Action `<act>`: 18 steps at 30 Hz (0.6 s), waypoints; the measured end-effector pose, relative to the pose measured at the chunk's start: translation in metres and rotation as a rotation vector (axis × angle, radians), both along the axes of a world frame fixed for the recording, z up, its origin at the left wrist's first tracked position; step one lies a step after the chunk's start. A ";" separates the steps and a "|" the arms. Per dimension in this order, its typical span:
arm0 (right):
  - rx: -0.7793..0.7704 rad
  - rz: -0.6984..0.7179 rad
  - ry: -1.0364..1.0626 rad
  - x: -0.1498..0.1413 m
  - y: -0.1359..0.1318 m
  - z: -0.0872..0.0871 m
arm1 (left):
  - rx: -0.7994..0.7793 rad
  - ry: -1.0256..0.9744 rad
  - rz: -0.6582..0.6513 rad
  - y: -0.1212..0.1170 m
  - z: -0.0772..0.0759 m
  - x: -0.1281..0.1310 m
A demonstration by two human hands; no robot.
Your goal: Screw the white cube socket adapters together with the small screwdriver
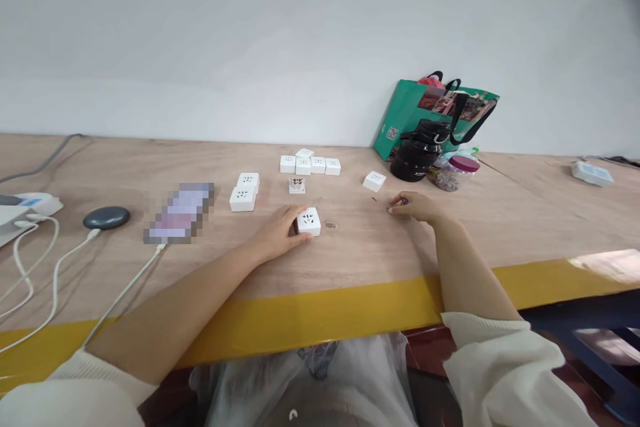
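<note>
My left hand (277, 233) rests on the table with its fingers against a white square socket module (309, 221), gripping its left side. A small metal part (330, 225) lies just to the right of that module. My right hand (413, 207) lies curled on the wood, with a tiny purple spot at the fingers that I cannot make out. A small dark bit (374, 199) lies just beyond those fingertips. Farther on, a white module (374, 181) sits alone. Several matching modules (310, 165) stand in a cluster, with an opened one (297, 185) below them and a pair (244, 192) to the left.
The plywood table (350, 260) has a yellow front edge and meets a white wall. A pixelated phone (179, 212) has a white cable, near a dark round puck (107, 217). A black flask (420, 151) stands before a green bag (425, 113).
</note>
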State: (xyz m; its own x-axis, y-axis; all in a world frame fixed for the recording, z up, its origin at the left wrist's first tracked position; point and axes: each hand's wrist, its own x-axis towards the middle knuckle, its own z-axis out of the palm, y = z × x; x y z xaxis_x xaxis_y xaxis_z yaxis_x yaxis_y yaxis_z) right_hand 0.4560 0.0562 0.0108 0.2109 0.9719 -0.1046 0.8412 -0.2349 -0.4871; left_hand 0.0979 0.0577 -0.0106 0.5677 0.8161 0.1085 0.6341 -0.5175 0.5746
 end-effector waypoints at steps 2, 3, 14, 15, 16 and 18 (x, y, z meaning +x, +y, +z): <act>-0.030 0.009 0.028 -0.001 0.000 -0.002 | 0.006 0.013 -0.008 0.000 0.000 0.000; -0.037 0.014 0.039 -0.001 0.001 -0.003 | 0.004 0.009 -0.015 0.000 0.000 -0.001; 0.129 0.089 0.051 -0.029 0.004 0.006 | -0.088 -0.043 -0.043 -0.007 0.007 0.001; 0.160 0.119 0.078 -0.041 0.002 0.009 | -0.102 -0.040 -0.049 -0.009 0.008 0.001; 0.175 0.158 0.111 -0.055 0.000 0.011 | -0.112 -0.039 -0.053 -0.011 0.009 0.003; 0.201 0.262 0.183 -0.087 -0.008 0.015 | -0.122 -0.040 -0.063 -0.013 0.010 0.005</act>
State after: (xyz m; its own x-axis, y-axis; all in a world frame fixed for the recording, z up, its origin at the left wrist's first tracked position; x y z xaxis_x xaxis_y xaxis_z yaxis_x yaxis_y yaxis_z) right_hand 0.3694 0.0482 0.0260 -0.0526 0.9954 0.0806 0.7546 0.0925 -0.6496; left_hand 0.1026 0.0442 -0.0002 0.6154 0.7874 0.0344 0.5779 -0.4805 0.6597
